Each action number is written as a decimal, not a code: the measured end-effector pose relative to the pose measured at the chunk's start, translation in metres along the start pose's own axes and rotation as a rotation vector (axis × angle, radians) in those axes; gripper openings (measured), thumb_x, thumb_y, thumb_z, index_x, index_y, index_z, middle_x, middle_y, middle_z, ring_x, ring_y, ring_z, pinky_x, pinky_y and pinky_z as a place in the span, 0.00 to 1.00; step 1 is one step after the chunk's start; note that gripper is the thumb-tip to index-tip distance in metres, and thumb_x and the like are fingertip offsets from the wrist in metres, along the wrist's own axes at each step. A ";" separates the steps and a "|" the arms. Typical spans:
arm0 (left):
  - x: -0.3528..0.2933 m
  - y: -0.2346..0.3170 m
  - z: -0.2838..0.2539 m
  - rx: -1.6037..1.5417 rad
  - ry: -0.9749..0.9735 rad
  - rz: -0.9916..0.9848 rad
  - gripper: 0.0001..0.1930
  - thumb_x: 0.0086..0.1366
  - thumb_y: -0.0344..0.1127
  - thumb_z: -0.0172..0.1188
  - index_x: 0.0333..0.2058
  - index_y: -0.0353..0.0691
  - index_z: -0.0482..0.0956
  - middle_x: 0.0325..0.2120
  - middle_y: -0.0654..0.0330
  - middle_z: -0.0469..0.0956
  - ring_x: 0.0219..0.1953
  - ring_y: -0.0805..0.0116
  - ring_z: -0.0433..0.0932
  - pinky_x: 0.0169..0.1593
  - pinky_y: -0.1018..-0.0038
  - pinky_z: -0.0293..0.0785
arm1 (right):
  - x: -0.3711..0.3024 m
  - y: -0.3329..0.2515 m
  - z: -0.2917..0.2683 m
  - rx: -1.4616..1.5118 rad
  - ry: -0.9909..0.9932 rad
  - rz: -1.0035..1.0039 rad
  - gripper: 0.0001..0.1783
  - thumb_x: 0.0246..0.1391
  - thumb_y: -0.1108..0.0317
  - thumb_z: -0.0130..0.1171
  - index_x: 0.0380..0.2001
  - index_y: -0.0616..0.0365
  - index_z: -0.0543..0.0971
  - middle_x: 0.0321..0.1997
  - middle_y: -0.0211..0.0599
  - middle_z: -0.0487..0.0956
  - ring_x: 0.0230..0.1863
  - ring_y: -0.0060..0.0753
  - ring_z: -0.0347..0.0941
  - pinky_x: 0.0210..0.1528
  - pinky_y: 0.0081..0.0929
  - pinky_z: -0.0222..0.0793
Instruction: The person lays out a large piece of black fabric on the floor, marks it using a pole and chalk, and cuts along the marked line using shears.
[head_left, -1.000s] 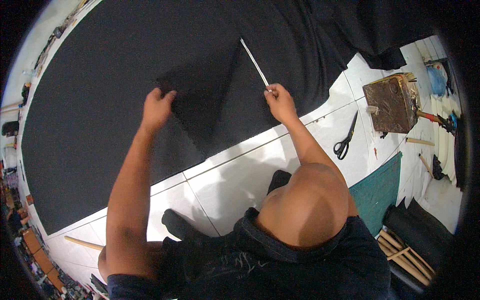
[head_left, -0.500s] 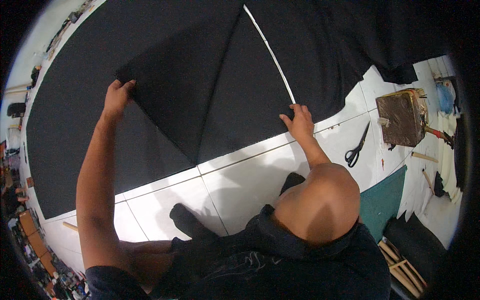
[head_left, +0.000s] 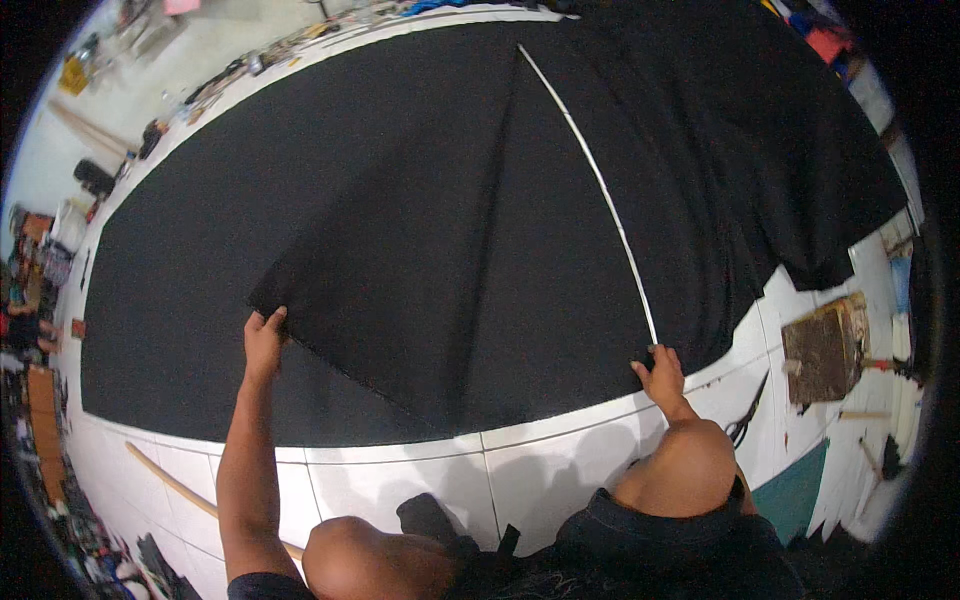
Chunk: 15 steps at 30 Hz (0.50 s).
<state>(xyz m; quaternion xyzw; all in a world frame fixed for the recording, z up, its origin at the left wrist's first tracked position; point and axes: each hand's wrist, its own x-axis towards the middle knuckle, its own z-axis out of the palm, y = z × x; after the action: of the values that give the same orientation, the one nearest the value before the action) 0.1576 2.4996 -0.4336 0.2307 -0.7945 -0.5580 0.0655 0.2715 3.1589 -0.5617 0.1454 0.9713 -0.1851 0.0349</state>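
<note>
A large black fabric [head_left: 400, 130] lies spread over a white tiled floor [head_left: 400, 480]. On top of it lies a smaller folded black fabric panel [head_left: 470, 290] with a thin white edge strip [head_left: 600, 190] along its right side. My left hand [head_left: 263, 340] pinches the panel's left corner. My right hand [head_left: 660, 372] grips its right corner at the lower end of the white strip. The two hands are far apart and the panel is pulled flat between them.
Black-handled scissors [head_left: 745, 420] lie on the tiles right of my right hand, next to a brown worn block [head_left: 825, 350]. A green mat [head_left: 800, 490] sits at the lower right. A wooden stick [head_left: 180, 490] lies at the lower left. Clutter lines the far left edge.
My hands have moved apart, the left going left and the right going right and down. The folded panel between them has opened out much wider and flatter.
</note>
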 end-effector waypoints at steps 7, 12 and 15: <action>-0.017 -0.087 -0.068 -0.150 0.296 -0.003 0.06 0.64 0.33 0.58 0.35 0.38 0.74 0.26 0.64 0.74 0.24 0.74 0.71 0.26 0.75 0.66 | 0.001 -0.001 0.003 -0.045 0.014 -0.047 0.27 0.49 0.57 0.68 0.48 0.60 0.72 0.46 0.52 0.73 0.50 0.57 0.70 0.51 0.47 0.68; -0.038 -0.137 -0.097 -0.299 0.482 -0.026 0.06 0.64 0.29 0.55 0.38 0.33 0.75 0.30 0.62 0.76 0.29 0.70 0.73 0.34 0.73 0.69 | 0.001 -0.009 0.001 -0.065 -0.012 0.008 0.28 0.49 0.58 0.68 0.48 0.62 0.72 0.46 0.52 0.73 0.50 0.56 0.70 0.52 0.46 0.68; -0.038 -0.183 -0.126 -0.357 0.575 -0.054 0.09 0.64 0.28 0.54 0.42 0.31 0.75 0.35 0.59 0.77 0.34 0.67 0.75 0.41 0.72 0.70 | 0.001 -0.002 0.004 -0.067 0.002 0.009 0.27 0.48 0.60 0.69 0.48 0.62 0.73 0.44 0.52 0.74 0.48 0.53 0.72 0.52 0.42 0.68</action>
<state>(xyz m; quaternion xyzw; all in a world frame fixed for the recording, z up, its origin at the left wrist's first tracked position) 0.2900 2.3590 -0.5495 0.3842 -0.6268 -0.6021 0.3114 0.2700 3.1553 -0.5650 0.1486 0.9763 -0.1523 0.0394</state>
